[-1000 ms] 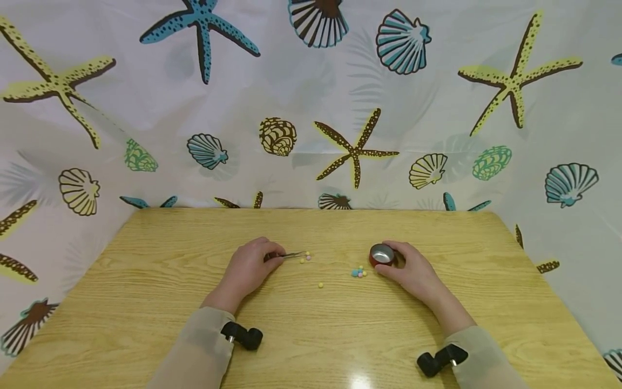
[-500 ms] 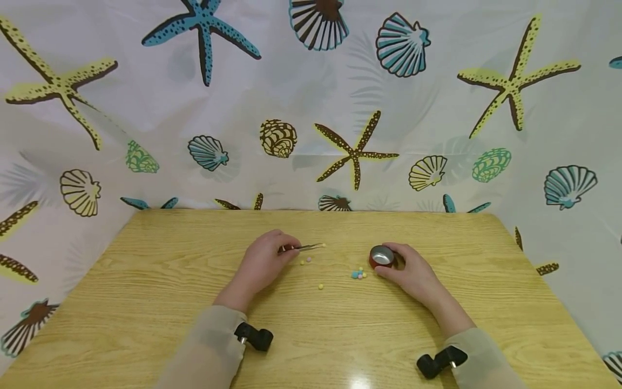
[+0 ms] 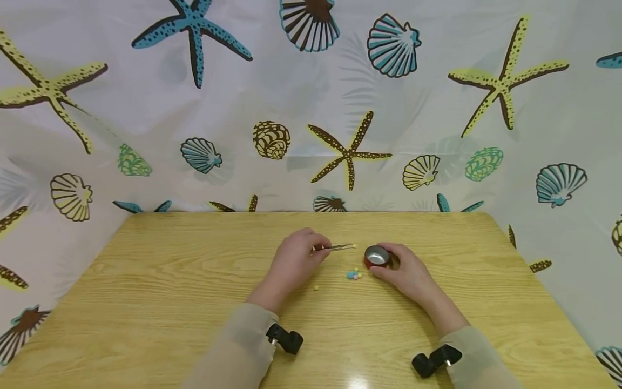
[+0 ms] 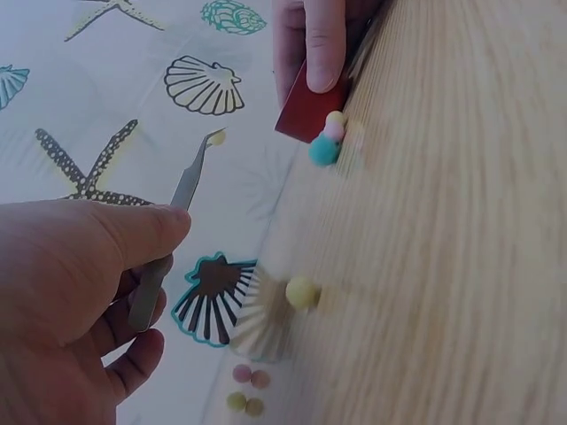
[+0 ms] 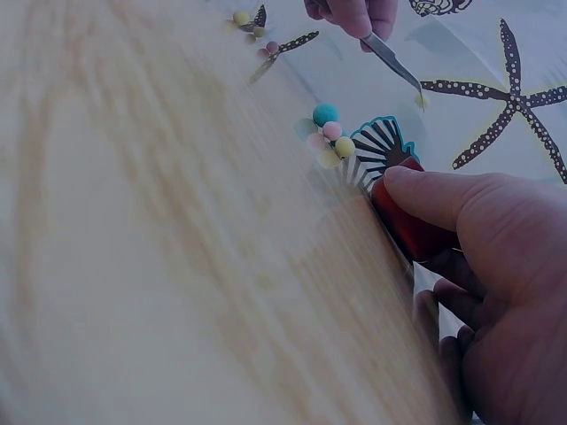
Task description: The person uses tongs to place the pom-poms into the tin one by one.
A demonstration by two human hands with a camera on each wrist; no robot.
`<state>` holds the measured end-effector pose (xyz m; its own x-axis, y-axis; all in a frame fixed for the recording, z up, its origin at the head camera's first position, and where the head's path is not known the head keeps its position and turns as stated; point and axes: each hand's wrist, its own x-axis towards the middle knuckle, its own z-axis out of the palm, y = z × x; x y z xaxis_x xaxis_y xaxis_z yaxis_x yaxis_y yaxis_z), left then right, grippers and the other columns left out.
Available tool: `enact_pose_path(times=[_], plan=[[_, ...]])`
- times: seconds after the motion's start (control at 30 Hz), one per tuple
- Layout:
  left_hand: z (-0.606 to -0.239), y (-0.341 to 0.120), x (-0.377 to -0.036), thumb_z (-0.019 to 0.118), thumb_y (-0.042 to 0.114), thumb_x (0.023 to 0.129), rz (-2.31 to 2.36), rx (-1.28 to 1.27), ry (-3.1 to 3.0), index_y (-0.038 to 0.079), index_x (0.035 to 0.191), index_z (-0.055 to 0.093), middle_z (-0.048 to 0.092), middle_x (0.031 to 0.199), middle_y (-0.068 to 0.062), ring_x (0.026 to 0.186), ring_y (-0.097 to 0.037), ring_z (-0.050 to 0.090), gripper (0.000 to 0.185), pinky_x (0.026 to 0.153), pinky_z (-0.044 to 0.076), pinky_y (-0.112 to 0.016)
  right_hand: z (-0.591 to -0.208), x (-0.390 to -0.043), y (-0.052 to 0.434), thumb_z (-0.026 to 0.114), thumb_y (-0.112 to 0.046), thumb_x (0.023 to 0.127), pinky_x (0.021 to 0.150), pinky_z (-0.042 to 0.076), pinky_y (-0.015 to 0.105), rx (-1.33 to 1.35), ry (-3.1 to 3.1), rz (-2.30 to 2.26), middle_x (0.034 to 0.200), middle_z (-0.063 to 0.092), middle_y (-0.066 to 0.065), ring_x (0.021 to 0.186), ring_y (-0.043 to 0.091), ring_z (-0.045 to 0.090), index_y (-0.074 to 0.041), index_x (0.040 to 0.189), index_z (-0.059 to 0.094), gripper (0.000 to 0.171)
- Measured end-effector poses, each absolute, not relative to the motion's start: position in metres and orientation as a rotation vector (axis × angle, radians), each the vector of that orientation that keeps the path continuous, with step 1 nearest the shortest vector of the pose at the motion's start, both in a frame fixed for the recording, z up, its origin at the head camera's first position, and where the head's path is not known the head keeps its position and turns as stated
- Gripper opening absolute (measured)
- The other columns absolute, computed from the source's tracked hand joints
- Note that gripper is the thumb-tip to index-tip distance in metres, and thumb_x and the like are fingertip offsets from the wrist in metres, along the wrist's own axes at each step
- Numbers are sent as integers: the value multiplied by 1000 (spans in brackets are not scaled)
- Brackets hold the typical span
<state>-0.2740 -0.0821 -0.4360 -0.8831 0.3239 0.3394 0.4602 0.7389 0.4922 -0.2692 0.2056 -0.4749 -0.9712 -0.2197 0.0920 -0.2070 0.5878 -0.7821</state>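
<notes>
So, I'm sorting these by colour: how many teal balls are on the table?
1: the teal ball lies in the cluster beside the red cup that the right hand holds. More could be hidden under the left hand, which grips the tweezers.

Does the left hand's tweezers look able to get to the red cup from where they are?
Probably yes: the left hand holds the tweezers just beside the red cup, whose open top faces up, and nothing lies between them.

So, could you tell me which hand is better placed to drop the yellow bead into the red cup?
The left hand, most likely: it grips the tweezers, which pinch a yellow bead at their tip just beside the red cup. The right hand holds that cup steady on the table.
</notes>
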Motion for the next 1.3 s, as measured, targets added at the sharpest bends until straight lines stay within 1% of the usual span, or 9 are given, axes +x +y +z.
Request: enact_pose_path(times=[0.2,0.37,0.63,1.07,1.3], plan=[[-432,-59,-271,83,14,102,-786,-617,-2709,13,108,85,71,98,0,92,-21,69,6,86,57,-43,-474,-270,204,84,-29,102,122,38,62,-372,2797,-1369,148,62,19,144,41,54,-5,156,60,63],[-432,-44,-268,84,17,102,-726,-618,-2731,15,108,85,73,100,1,95,-22,69,6,89,53,-47,-475,-271,204,84,-29,102,122,38,62,-366,2800,-1363,148,62,18,145,41,54,-6,155,60,63],[-434,-32,-265,83,19,102,-639,-620,-2729,17,108,86,73,99,2,94,-22,68,6,88,53,-46,-475,-271,204,84,-29,102,123,36,62,-350,2798,-1362,150,62,18,146,41,54,-7,155,61,61],[-434,-28,-264,83,20,103,-627,-622,-2723,18,110,86,73,100,2,92,-21,68,7,90,54,-48,-474,-270,204,84,-31,102,124,35,63,-332,2781,-1381,155,59,20,149,42,50,-6,156,60,64],[-431,-43,-261,84,20,102,-649,-576,-2710,19,108,85,72,98,4,91,-20,68,6,89,53,-47,-473,-268,203,84,-30,102,123,36,63,-346,2801,-1363,151,61,18,146,41,53,-7,155,61,63]])
